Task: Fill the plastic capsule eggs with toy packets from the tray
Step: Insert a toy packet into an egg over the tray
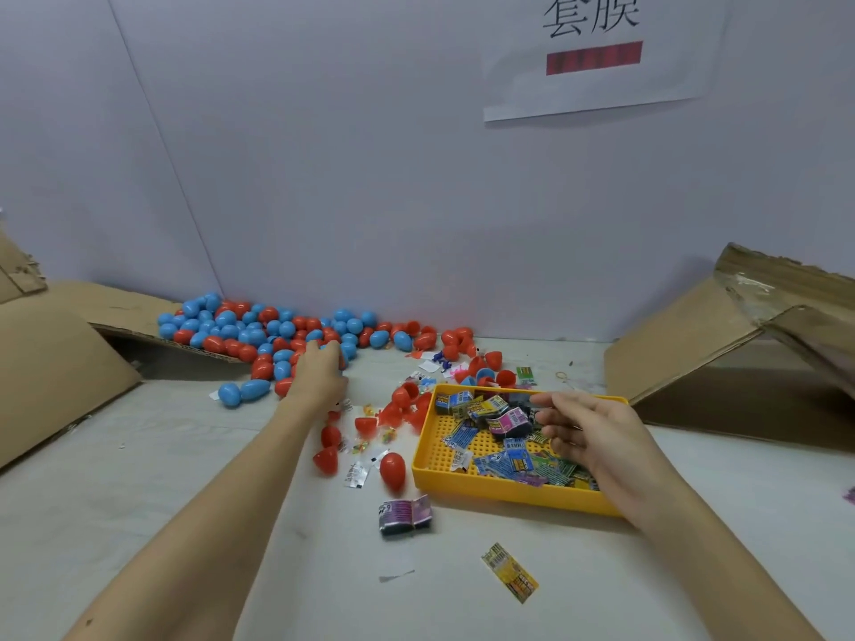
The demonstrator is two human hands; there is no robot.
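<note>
A heap of blue and red capsule eggs [259, 330] lies along the wall at the back left. My left hand [319, 377] reaches into the heap's near edge, its fingertips hidden among the eggs. A yellow perforated tray [462, 483] holds several toy packets [499, 418]. My right hand [587, 432] hovers over the tray with its fingers loosely spread and nothing in them. Loose red egg halves [393, 469] lie between hand and tray.
A bundle of packets [405, 515] and a single yellow packet [509, 571] lie in front of the tray. Cardboard flaps stand at the left [51, 363] and right [721, 344]. A paper sign [597, 48] hangs on the wall.
</note>
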